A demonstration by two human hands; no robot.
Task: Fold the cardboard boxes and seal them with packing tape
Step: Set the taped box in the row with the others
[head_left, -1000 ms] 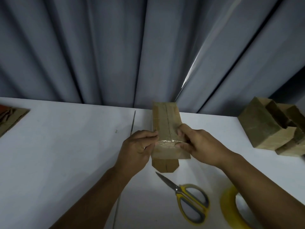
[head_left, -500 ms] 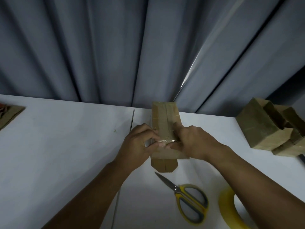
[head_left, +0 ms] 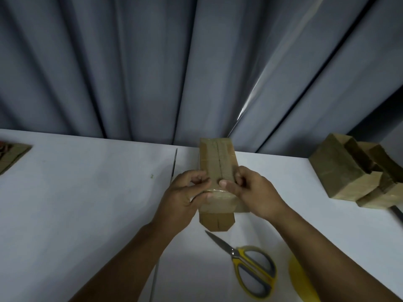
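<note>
Head view: a long brown cardboard box (head_left: 218, 162) is held by both hands in the middle of the white table (head_left: 76, 203).

The box is gripped near its close end. The left hand (head_left: 185, 199) is curled round the left side, with its thumb laid on a shiny strip of clear tape (head_left: 218, 192). The right hand (head_left: 255, 192) is curled round the right side, with its thumb pressed on top by the middle slit. Most of the box is seen past the hands, pointing at the grey curtain (head_left: 152, 73), and a small brown flap (head_left: 216, 222) sticks out below them. Yellow-handled scissors (head_left: 250, 267) and a yellow roll of packing tape (head_left: 298, 277) are laid nearer the person, apart from the box. Folded brown boxes (head_left: 340, 171) are piled at the far right.
</note>
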